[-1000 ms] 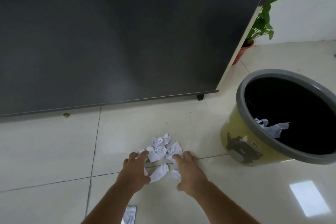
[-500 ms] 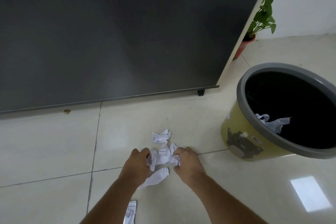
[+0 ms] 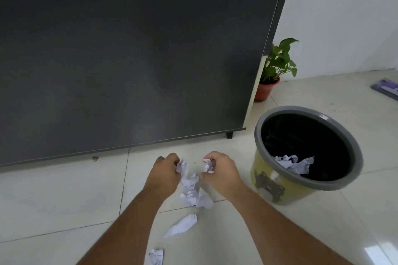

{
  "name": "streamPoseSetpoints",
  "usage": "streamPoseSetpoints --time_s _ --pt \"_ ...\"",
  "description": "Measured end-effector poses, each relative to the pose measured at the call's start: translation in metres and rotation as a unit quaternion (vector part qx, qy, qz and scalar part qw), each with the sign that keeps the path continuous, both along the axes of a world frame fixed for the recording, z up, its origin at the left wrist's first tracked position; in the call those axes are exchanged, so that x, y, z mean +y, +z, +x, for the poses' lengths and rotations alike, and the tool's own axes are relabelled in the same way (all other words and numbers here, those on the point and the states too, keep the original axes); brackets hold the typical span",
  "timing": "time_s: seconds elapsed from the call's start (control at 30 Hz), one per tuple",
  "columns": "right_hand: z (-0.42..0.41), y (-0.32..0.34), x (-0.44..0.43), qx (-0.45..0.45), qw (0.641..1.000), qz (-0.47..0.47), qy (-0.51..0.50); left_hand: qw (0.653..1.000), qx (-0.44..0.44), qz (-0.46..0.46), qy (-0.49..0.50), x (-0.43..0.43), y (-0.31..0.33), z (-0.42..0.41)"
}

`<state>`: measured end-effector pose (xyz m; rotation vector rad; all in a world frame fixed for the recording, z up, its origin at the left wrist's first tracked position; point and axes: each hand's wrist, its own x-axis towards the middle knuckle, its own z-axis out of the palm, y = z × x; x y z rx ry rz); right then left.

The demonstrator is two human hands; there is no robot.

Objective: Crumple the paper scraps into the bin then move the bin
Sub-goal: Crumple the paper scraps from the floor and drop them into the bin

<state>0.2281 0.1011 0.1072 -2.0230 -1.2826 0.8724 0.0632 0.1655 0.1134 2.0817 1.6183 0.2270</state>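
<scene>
My left hand (image 3: 164, 173) and my right hand (image 3: 221, 173) are both closed on white paper scraps, lifted a little off the tiled floor. A bunch of scraps (image 3: 193, 189) hangs between the two hands. One loose scrap (image 3: 182, 225) lies on the floor below them, and another printed scrap (image 3: 156, 256) lies near the bottom edge. The yellow bin (image 3: 277, 187) with a grey rim stands to the right of my right hand. Crumpled paper (image 3: 294, 163) lies inside its black liner.
A large dark cabinet front (image 3: 129, 60) fills the wall ahead, on short feet. A potted green plant (image 3: 274, 71) stands at its right corner, behind the bin. A purple flat object (image 3: 386, 88) lies on the floor at the far right.
Both hands closed on the scraps and lifted them off the floor, moving slightly apart. The view pulled back and up, showing more of the cabinet and bin.
</scene>
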Motion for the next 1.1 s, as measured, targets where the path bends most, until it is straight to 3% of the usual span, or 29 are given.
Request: streamPoseSetpoints --time_s 0.2,0.4,0.63,1.1 --pt "0.054 0.123 -0.008 -0.024 0.991 0.125 -0.041 0.996 -0.089 0.019 -0.008 0.007 0.111 0.066" --pt "0.137 0.196 -0.055 -0.064 0.98 0.136 -0.132 0.984 -0.156 0.025 -0.086 -0.023 0.177 0.156" --pt "0.19 0.195 -0.1 -0.064 0.972 0.132 -0.184 0.974 -0.152 0.034 -0.162 -0.057 0.179 0.23" --pt "0.204 0.175 -0.102 -0.074 0.978 0.087 -0.172 0.981 -0.122 0.005 -0.15 -0.064 0.156 0.255"
